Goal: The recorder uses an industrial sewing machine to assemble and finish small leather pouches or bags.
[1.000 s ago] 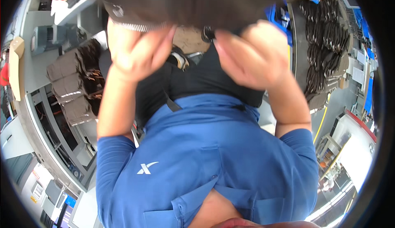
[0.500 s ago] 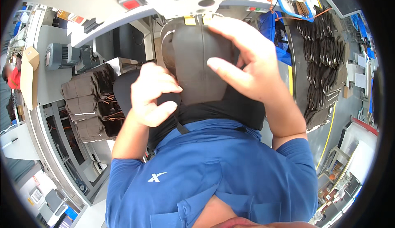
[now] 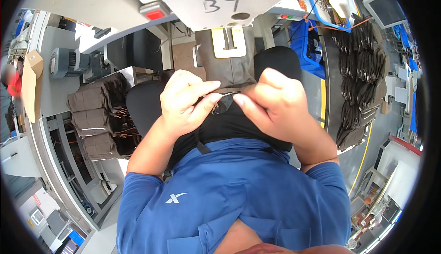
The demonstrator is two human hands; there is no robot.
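Note:
A dark grey-brown fabric piece (image 3: 227, 68) with a seam down its middle extends from the machine toward my lap. A yellow U-shaped plate (image 3: 229, 51) lies over its far part. My left hand (image 3: 187, 101) pinches the left side of the fabric's near edge between thumb and fingers. On the other side, my right hand (image 3: 274, 101) is closed on the same edge. A thin pale line shows along the edge between the two thumbs, and a small dark flap hangs below it. My fingers partly hide the edge.
The white machine head (image 3: 218, 6) overhangs the fabric, with a red switch (image 3: 155, 14) at its left. Folded dark fabric stacks (image 3: 89, 116) sit at the left. More dark pieces (image 3: 360, 70) are piled on the right, near a blue bin (image 3: 307, 47). A person (image 3: 14, 82) in red is far left.
Both hands were loosely open around the fabric; now they pinch its near edge. That edge has shifted away from me, and the yellow plate shows fully over the far part.

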